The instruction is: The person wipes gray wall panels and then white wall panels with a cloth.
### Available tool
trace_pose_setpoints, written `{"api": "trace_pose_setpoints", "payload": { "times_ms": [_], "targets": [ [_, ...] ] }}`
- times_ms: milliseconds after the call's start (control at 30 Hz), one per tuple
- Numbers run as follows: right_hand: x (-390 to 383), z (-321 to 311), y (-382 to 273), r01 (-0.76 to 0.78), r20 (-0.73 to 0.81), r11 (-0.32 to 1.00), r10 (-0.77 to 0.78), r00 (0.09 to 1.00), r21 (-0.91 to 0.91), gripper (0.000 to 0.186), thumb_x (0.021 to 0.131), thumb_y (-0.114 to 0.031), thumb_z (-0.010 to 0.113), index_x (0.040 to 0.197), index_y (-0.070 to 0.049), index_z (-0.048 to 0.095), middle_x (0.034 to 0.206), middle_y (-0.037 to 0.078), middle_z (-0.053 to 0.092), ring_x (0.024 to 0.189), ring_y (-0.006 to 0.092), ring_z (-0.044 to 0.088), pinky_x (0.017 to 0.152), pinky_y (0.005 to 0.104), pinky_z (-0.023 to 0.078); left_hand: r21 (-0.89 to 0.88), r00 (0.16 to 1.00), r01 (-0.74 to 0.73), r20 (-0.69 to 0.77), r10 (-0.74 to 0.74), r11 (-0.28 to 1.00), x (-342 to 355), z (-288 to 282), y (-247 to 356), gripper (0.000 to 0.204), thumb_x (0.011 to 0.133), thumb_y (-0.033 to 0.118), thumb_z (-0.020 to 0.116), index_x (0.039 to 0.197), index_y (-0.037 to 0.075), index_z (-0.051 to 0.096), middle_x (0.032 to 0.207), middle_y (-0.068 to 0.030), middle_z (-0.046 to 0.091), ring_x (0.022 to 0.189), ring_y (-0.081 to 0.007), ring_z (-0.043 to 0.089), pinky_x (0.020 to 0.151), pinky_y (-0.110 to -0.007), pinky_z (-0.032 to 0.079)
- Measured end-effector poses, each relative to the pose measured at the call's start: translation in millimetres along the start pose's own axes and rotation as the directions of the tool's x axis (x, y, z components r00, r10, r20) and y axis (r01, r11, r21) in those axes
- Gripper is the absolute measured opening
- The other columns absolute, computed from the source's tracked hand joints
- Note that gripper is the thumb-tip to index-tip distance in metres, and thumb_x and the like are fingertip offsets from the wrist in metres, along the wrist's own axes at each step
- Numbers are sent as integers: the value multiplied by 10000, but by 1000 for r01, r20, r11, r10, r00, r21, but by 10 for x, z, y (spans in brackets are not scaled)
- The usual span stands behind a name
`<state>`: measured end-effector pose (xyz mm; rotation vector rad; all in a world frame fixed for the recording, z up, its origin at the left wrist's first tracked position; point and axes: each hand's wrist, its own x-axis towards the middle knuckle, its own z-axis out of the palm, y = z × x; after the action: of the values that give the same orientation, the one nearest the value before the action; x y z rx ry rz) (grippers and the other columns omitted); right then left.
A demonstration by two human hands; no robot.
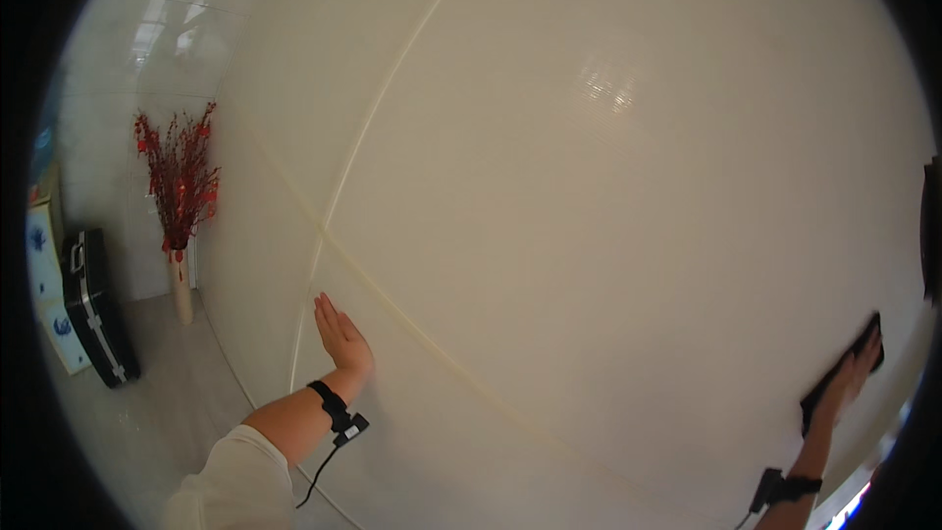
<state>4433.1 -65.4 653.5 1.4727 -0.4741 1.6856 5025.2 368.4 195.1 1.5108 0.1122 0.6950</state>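
Observation:
A large cream-coloured wall (628,206) with a glossy surface fills most of the view. My left hand (343,339) rests against it, fingers stretched out and held straight, close to where a pale vertical joint meets a slanting yellowish line. Nothing is in that hand. Far to the right, my right hand (852,378) lies over a black cloth (819,397) and presses it to the wall. The cloth sticks out past both sides of the hand, and the part under the palm is hidden.
Left of the wall, a tall pale vase (182,287) holds red decorative branches (179,172). A black hard case (98,309) stands on the grey floor (186,402) beside blue-and-white boxes (54,304). A dark object (930,231) juts in at the right edge.

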Motion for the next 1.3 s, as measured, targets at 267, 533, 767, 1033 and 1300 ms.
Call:
{"api": "trace_pose_setpoints", "payload": {
  "times_ms": [267,533,767,1033,1300],
  "targets": [
    [1425,869,-3272,-79,101,997,78,992,3,668,1002,-268,529,1635,-230,317,1688,105,283,1555,316,262,1246,519,240,68,951,-204,250,181,977,-230,-52,455,685,1080,321,427,1629,-2,173,1665,-283,152,1520,-452,186,1232,-544,152],
    [1836,706,-6238,244,224,897,-340,913,368,691,1010,-403,438,1638,-151,299,1727,131,182,1592,313,160,1286,499,114,-197,830,-253,459,318,947,-43,-429,936,742,1053,380,499,1628,26,191,1646,-281,118,1500,-463,177,1221,-569,161],
    [1133,521,-6559,346,169,758,-509,844,553,657,1014,-365,444,1617,-122,343,1710,140,218,1581,286,191,1285,465,125,-311,825,-107,503,259,944,-55,-290,739,745,1113,486,324,1660,45,76,1709,-224,-26,1583,-395,38,1259,-521,111],
    [961,267,-4891,170,179,877,-274,945,449,700,903,-290,610,1576,-211,434,1684,95,311,1540,292,316,1250,510,254,-109,889,-242,373,265,964,-140,-80,444,664,1115,347,328,1656,32,106,1722,-206,41,1595,-354,36,1278,-476,78],
    [565,-305,-2546,39,165,988,-64,984,148,722,912,-170,584,1603,-234,386,1689,62,303,1551,314,290,1262,523,229,-61,999,-32,23,33,998,-301,231,741,588,1110,249,281,1629,-12,190,1705,-215,151,1576,-351,168,1288,-412,154]
  ]
}}
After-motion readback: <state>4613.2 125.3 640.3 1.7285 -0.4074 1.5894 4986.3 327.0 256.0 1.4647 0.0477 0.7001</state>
